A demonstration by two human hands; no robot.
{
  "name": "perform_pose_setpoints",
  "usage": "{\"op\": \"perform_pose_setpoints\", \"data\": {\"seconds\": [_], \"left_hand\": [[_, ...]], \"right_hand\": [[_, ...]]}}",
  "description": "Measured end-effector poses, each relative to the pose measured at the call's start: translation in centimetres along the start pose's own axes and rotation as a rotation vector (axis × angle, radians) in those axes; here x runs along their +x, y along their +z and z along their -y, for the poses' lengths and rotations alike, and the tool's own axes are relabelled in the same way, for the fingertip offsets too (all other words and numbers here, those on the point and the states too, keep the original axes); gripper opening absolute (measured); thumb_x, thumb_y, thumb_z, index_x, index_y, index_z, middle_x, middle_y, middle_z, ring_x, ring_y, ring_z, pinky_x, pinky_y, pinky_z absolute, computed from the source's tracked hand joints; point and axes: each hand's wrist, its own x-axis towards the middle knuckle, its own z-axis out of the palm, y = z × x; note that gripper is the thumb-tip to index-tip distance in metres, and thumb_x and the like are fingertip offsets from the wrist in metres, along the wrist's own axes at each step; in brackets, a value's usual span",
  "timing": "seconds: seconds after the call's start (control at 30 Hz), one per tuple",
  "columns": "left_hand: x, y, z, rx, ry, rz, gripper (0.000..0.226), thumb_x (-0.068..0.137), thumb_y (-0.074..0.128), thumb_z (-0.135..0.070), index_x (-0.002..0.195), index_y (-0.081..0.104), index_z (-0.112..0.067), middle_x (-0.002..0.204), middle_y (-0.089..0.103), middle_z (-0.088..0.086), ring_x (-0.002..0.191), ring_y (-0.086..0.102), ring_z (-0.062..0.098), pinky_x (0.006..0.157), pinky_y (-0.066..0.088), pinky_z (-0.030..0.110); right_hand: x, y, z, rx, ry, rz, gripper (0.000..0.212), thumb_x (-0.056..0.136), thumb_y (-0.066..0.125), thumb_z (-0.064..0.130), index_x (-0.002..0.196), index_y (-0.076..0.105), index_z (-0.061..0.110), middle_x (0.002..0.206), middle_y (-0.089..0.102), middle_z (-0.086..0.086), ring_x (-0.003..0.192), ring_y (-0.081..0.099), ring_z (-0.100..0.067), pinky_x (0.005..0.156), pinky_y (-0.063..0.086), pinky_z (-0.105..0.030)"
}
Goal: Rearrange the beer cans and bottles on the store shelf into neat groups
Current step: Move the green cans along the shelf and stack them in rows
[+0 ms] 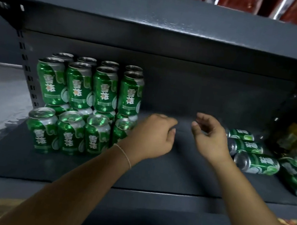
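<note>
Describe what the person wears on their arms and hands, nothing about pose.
Both forearms are bare, with no sleeves in view and no gloves. The left hand has a thin pale string bracelet around its wrist. The right hand shows no rings, watch or band.

two bare forearms seen, no sleeves worn. thin pale string bracelet (124, 155) worn at left wrist, single strand, lying slantwise across it. left hand (151, 136) and right hand (211, 136) ungloved. short nails seen on right fingertips (194, 124).
</note>
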Motion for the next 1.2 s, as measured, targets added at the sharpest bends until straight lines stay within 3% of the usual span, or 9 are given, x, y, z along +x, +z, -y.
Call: {"op": "perform_pose_setpoints", "data": {"seconds": [0.17,0.27,0.4,0.53,0.63,0.83,0.97,1.07,1.2], "left_hand": [[2.2,3.3,-3.4,-0.085,0.005,0.096,0.044,0.096,0.047,-0.024,0.137,0.049,-0.01,0.134,0.056,0.011,0.123,0.051,0.028,0.103,0.041,0.034],[3.2,5.2,-5.8,-0.121,0.022,0.145,0.048,0.097,0.045,-0.024,0.144,0.041,-0.01,0.145,0.047,0.009,0.133,0.042,0.025,0.108,0.029,0.026],[4.4,7.6,-8.7,-0.161,0.047,0.196,0.048,0.097,0.045,-0.022,0.143,0.041,-0.01,0.144,0.046,0.01,0.132,0.043,0.026,0.109,0.031,0.027],[5.3,9.3,-11.2,-0.188,0.051,0.238,0.045,0.096,0.046,-0.017,0.14,0.044,-0.009,0.14,0.049,0.012,0.127,0.046,0.028,0.106,0.036,0.03],[5.7,10.2,-12.5,-0.193,0.044,0.269,0.043,0.094,0.045,-0.012,0.136,0.047,-0.008,0.137,0.051,0.013,0.124,0.048,0.03,0.103,0.038,0.031],[5.7,11.5,-13.2,-0.175,0.019,0.321,0.037,0.092,0.043,-0.01,0.127,0.051,-0.007,0.131,0.054,0.014,0.119,0.05,0.031,0.099,0.043,0.039],[5.5,11.9,-13.1,-0.156,0.013,0.336,0.04,0.091,0.044,-0.01,0.13,0.049,-0.009,0.132,0.054,0.013,0.119,0.051,0.031,0.1,0.043,0.039],[5.3,11.8,-12.8,-0.148,0.005,0.342,0.044,0.092,0.044,-0.01,0.137,0.046,-0.01,0.138,0.05,0.011,0.125,0.048,0.028,0.104,0.04,0.034],[5.0,11.9,-12.3,-0.156,-0.005,0.334,0.043,0.093,0.043,-0.01,0.135,0.047,-0.009,0.136,0.051,0.012,0.124,0.048,0.028,0.103,0.04,0.033]], "right_hand": [[-0.2,-5.2,-2.3,-0.063,0.065,-0.066,0.03,0.092,0.065,0.01,0.122,0.061,0.007,0.109,0.064,-0.001,0.096,0.059,-0.013,0.08,0.044,-0.007],[-0.4,-8.2,-4.0,-0.061,0.141,-0.106,0.029,0.09,0.07,0.017,0.117,0.062,0.011,0.107,0.068,-0.002,0.097,0.065,-0.021,0.089,0.052,-0.029],[-1.0,-11.8,-5.7,-0.141,0.217,-0.164,0.039,0.086,0.074,0.02,0.122,0.06,0.011,0.115,0.067,-0.004,0.107,0.064,-0.021,0.098,0.051,-0.038],[-1.6,-15.0,-7.4,-0.295,0.267,-0.198,0.059,0.08,0.08,0.029,0.13,0.056,0.009,0.121,0.062,-0.003,0.111,0.059,-0.018,0.095,0.048,-0.033],[-1.8,-16.5,-8.8,-0.415,0.339,-0.197,0.08,0.072,0.081,0.047,0.137,0.048,0.013,0.135,0.053,-0.011,0.127,0.049,-0.03,0.106,0.043,-0.045],[-1.1,-16.9,-10.7,-0.393,0.505,-0.199,0.087,0.077,0.076,0.052,0.142,0.039,0.008,0.14,0.045,-0.021,0.131,0.042,-0.039,0.108,0.04,-0.045],[-0.9,-16.4,-10.8,-0.379,0.542,-0.119,0.107,0.068,0.077,0.064,0.148,0.027,0.015,0.145,0.039,-0.02,0.136,0.036,-0.039,0.111,0.036,-0.043],[-1.1,-16.0,-10.8,-0.415,0.527,-0.087,0.118,0.063,0.082,0.061,0.154,0.018,0.02,0.148,0.03,-0.018,0.139,0.029,-0.037,0.112,0.032,-0.041],[-0.9,-15.9,-11.4,-0.398,0.521,-0.127,0.114,0.061,0.088,0.049,0.151,0.024,0.02,0.144,0.031,-0.019,0.136,0.03,-0.037,0.11,0.034,-0.038]]}}
